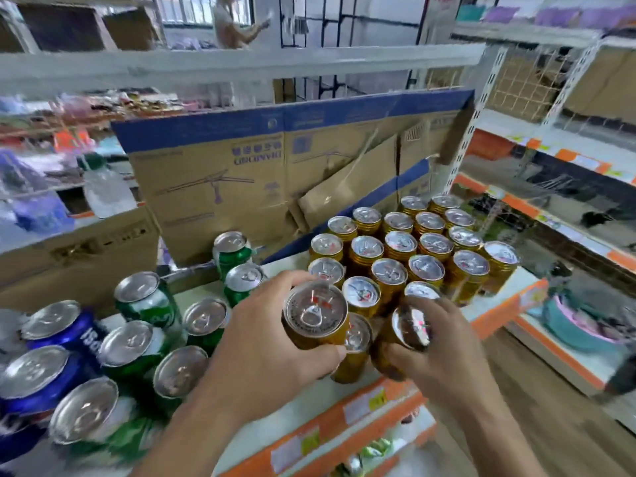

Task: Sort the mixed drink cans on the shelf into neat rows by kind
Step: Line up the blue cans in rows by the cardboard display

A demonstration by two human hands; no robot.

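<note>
Cans fill both hands: the left hand (265, 339) curls round an upright gold can (315, 316), and the right hand (444, 346) clamps a second gold can (409, 325), tilted. Both hang at the shelf's (506, 304) front edge, with the gold rows (430, 249) directly behind them.

The can (411, 325) in the right hand (440, 352) is smeared by motion. Blue cans (38, 373) are cut by the left edge. Price labels (364, 404) are unreadable.
</note>
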